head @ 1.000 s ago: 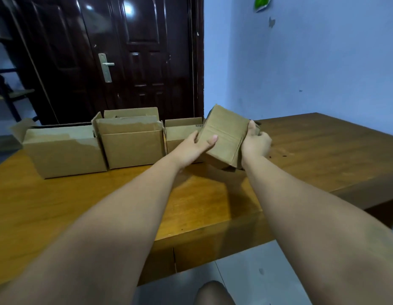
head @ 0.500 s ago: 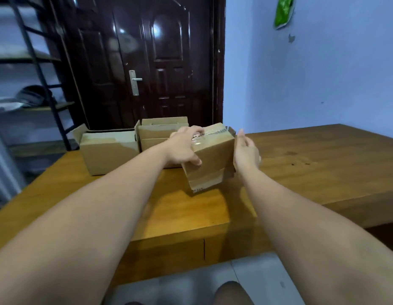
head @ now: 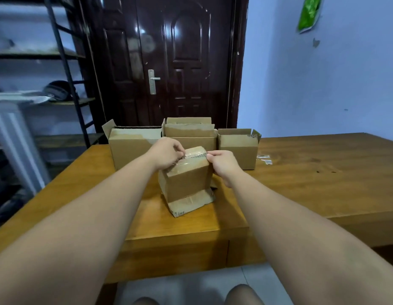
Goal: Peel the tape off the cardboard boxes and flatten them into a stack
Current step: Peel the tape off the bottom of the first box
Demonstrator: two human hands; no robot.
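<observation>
The small box (head: pixel 186 183), half a second ago tilted between both palms, now stands on the table (head: pixel 312 183) near its front edge, taped face up and lower flaps splayed on the wood; both hands have gone to its top. The right hand (head: pixel 223 164) pinches the right end of the tape (head: pixel 194 155) between thumb and curled fingers at the top corner; the left hand (head: pixel 167 154) is curled at the strip's left end, seemingly pinching it too, though its fingertips are partly hidden. Three other boxes (head: pixel 134 148) stand in a row behind, tops open; a scrap of clear tape (head: pixel 265 159) lies to the right of them.

The risks, as I judge them: the thin strip may snap partway if pulled sharply or at a steep angle, leaving a stub that is hard to lift; it may tear the paper skin off the cardboard; and since the box is light and rests on loose flaps, a sideways pull with no steadying grip could tip it or drag it off the near edge.
</observation>
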